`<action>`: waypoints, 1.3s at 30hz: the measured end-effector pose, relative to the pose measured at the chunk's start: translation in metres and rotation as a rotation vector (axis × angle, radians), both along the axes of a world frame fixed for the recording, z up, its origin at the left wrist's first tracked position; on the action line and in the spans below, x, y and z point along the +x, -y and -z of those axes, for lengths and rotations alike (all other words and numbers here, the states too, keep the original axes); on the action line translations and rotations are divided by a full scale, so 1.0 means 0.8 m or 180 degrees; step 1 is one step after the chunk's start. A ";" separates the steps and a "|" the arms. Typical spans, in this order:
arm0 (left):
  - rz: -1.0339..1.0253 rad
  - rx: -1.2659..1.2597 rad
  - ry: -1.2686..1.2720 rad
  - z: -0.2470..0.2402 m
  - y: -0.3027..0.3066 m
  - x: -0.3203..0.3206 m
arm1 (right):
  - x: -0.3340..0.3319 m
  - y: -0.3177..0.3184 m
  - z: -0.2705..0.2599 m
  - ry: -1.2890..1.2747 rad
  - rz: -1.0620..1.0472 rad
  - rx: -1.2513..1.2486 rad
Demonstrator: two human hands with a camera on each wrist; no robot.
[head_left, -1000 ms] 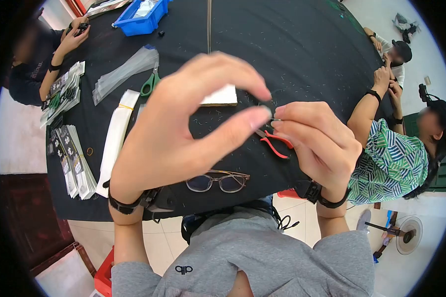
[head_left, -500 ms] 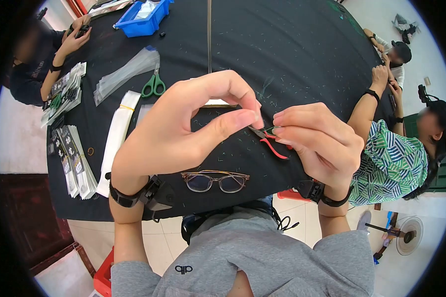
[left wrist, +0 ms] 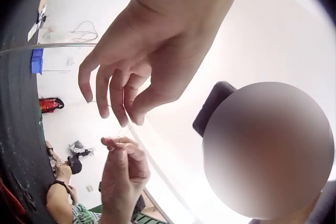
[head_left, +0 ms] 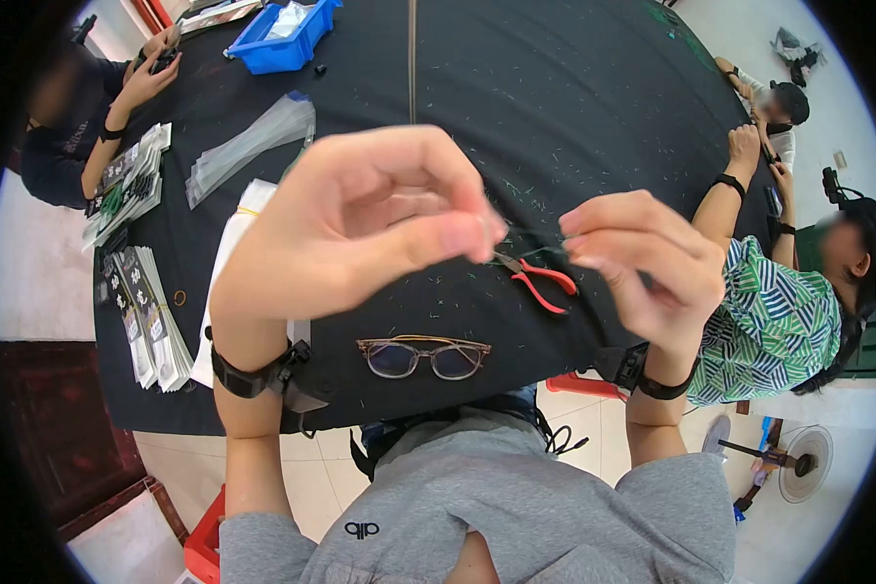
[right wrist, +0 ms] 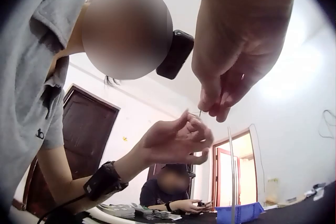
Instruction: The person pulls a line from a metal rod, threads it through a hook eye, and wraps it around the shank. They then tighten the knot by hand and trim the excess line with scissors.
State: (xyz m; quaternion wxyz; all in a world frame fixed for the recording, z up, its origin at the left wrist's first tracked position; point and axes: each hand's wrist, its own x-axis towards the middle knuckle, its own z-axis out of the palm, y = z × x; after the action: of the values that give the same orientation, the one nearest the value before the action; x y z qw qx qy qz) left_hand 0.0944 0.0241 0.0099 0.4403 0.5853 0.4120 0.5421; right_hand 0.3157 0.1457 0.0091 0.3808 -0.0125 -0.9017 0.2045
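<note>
A thin dark green strand runs between my two hands, raised over the black table. My left hand pinches one end between thumb and forefinger, its other fingers loosely bent. On the right, my right hand holds the other end between thumb and fingertips. The strand's fine detail is blurred. In the right wrist view a short dark bit of the strand shows at the fingertips. Below the hands lie red-handled pliers, with eyeglasses nearer my body.
White strips and clear plastic sleeves lie to the left, near stacked printed packets. A blue bin stands at the back. Green clippings dot the black cloth. Other people sit left and right.
My left hand has moved left and my right hand slightly right, so the gap between them has widened with the strand across it. Scissors seen earlier are now mostly behind the left hand.
</note>
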 end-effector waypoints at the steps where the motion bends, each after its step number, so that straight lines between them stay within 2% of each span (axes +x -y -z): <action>1: 0.0101 -0.0313 0.0298 -0.004 0.003 -0.007 | 0.004 -0.006 -0.001 0.0039 0.0045 -0.0119; 2: 0.0149 -0.0137 0.0175 0.004 -0.002 -0.019 | 0.006 -0.008 -0.004 0.0033 0.0159 -0.0237; 6: 0.0091 -0.0004 0.0611 0.020 -0.012 -0.051 | 0.020 -0.029 -0.002 -0.0087 0.0222 -0.0410; 8: 0.0418 -0.0013 0.1271 0.021 -0.014 -0.057 | 0.023 -0.036 -0.001 -0.0131 0.0243 -0.0405; 9: 0.0420 -0.0013 0.1270 0.019 -0.014 -0.057 | 0.023 -0.038 0.000 -0.0133 0.0245 -0.0405; 11: 0.0482 -0.0257 0.0549 0.015 -0.012 -0.056 | 0.024 -0.042 0.003 -0.0260 0.0269 -0.0438; 12: 0.0486 -0.0257 0.0547 0.016 -0.012 -0.054 | 0.024 -0.042 0.003 -0.0262 0.0272 -0.0437; 14: 0.0929 -0.0757 0.0623 0.017 -0.013 -0.049 | 0.024 -0.042 0.002 -0.0389 0.0313 -0.0489; 15: 0.0876 -0.0985 0.0448 0.018 -0.013 -0.039 | 0.022 -0.041 0.002 -0.0395 0.0316 -0.0486; 17: 0.1396 -0.0994 0.0335 0.033 -0.019 -0.022 | 0.015 -0.037 0.003 -0.0427 0.0212 -0.0510; 19: 0.1742 -0.1169 0.0753 0.041 -0.019 0.002 | 0.009 -0.038 0.005 -0.0497 0.0192 -0.0530; 21: 0.1930 -0.1326 0.0737 0.033 -0.017 0.006 | 0.005 -0.042 0.009 -0.0567 0.0162 -0.0560; 24: 0.3250 -0.0222 0.1339 0.041 -0.019 0.006 | 0.002 -0.042 0.017 -0.0775 -0.0005 -0.1118; 25: 0.3259 -0.0221 0.1331 0.042 -0.023 0.009 | -0.001 -0.039 0.020 -0.0782 0.0002 -0.1112; 27: 0.4190 0.0836 0.2209 0.043 -0.030 0.017 | -0.007 -0.032 0.027 -0.0445 -0.0048 -0.1038; 28: 0.4188 0.0832 0.2209 0.040 -0.027 0.017 | -0.012 -0.024 0.032 -0.0324 0.0024 -0.0995; 31: 0.2827 0.1452 0.3260 0.021 -0.003 0.015 | -0.022 -0.008 0.046 -0.0175 -0.0112 -0.0681; 32: 0.2814 0.1446 0.3260 0.014 -0.001 0.015 | -0.024 -0.001 0.048 -0.0197 -0.0106 -0.0773; 36: -0.0579 0.0990 0.2196 -0.008 -0.010 0.021 | -0.027 0.024 0.041 -0.0294 -0.0112 -0.0666; 37: -0.0572 0.0993 0.2201 -0.001 -0.010 0.023 | -0.028 0.026 0.039 -0.0366 -0.0118 -0.0530; 39: -0.0896 0.1000 -0.0803 0.016 -0.010 0.029 | -0.029 0.027 0.034 -0.0411 -0.0113 -0.0455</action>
State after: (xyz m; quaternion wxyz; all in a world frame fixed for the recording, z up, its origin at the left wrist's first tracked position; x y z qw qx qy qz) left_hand 0.1177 0.0317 -0.0027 0.2091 0.6465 0.4518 0.5782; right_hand 0.2926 0.1238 -0.0180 0.4326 -0.0105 -0.8584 0.2754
